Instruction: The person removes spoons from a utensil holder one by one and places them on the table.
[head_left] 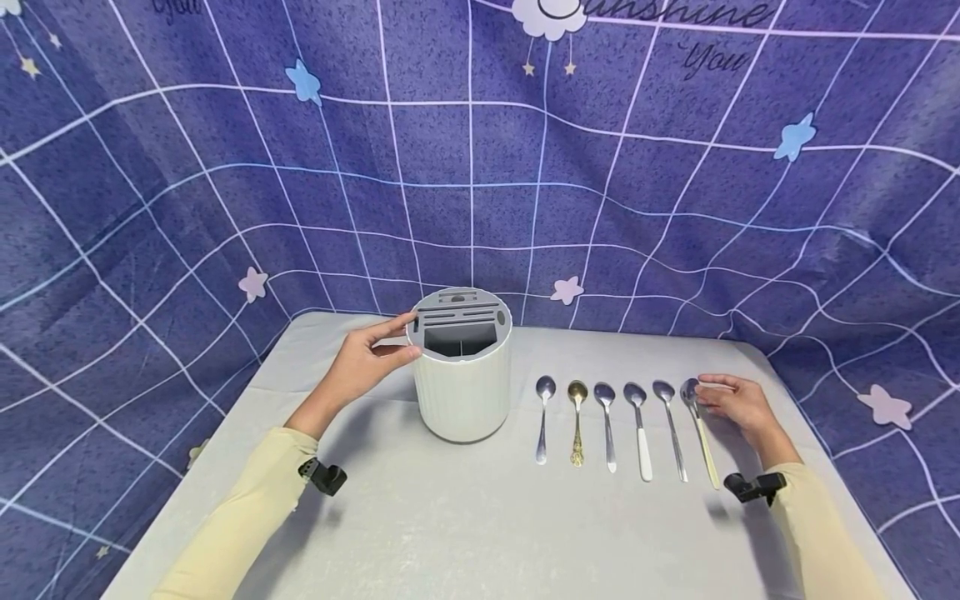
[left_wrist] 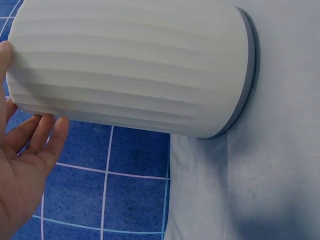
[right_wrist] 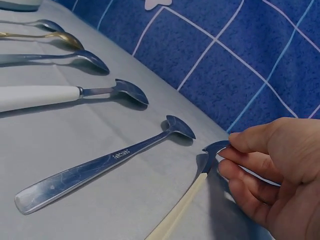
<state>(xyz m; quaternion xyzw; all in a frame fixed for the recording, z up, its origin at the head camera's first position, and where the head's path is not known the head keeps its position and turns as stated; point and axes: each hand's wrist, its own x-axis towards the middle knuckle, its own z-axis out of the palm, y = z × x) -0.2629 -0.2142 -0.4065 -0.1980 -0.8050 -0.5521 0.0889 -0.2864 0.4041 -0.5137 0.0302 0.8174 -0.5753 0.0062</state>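
A white ribbed utensil holder [head_left: 461, 400] with a grey slotted top stands left of the spoons. My left hand [head_left: 369, 357] holds it by the left side of its rim, thumb in front and index finger farther back; in the left wrist view the other fingers of the left hand [left_wrist: 30, 155] bend beside the wall. At the right end of the row, my right hand [head_left: 738, 406] pinches the bowl of a spoon with a cream handle [head_left: 707, 450]. The right wrist view has thumb and fingertips of the right hand [right_wrist: 270, 170] at the bowl's edge, its handle [right_wrist: 179, 207] slanting down toward the table.
Several more spoons lie side by side, bowls away from me: a silver spoon [head_left: 542, 417], a gold spoon [head_left: 577, 421] and a white-handled spoon [head_left: 642, 442] among them. A pale cloth [head_left: 525, 533] covers the table. Behind hangs a blue grid-patterned curtain [head_left: 435, 208].
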